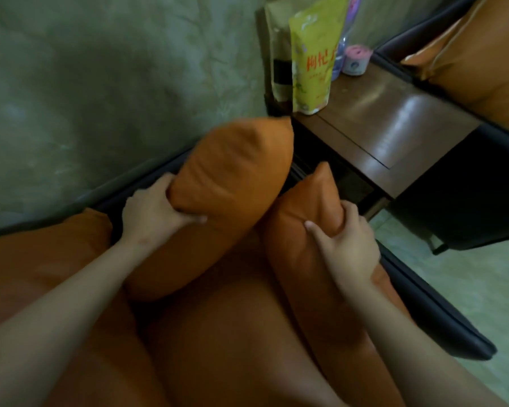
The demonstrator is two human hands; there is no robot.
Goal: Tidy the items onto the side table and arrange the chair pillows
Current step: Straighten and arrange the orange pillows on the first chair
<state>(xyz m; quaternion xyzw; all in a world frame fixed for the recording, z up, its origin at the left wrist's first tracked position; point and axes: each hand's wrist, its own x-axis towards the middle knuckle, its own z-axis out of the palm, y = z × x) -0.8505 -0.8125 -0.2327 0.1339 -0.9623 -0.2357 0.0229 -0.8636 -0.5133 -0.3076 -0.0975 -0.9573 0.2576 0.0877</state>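
Observation:
Two orange pillows stand on the orange chair seat [218, 348]. My left hand [153, 212] grips the left edge of the larger pillow [229, 183], which leans up toward the wall. My right hand [347, 242] clutches the top edge of the narrower pillow [303, 218] at the chair's right side. On the dark wooden side table [394, 133] stand a yellow packet [315, 60], a brown paper bag [279, 54], a clear bottle [340, 57] and a small pink-topped roll [356, 60].
A green wall [100, 83] runs behind the chair. A second chair with an orange cushion [482, 60] stands beyond the table at the right. The chair's dark armrest [441, 312] borders pale green floor tiles [482, 304].

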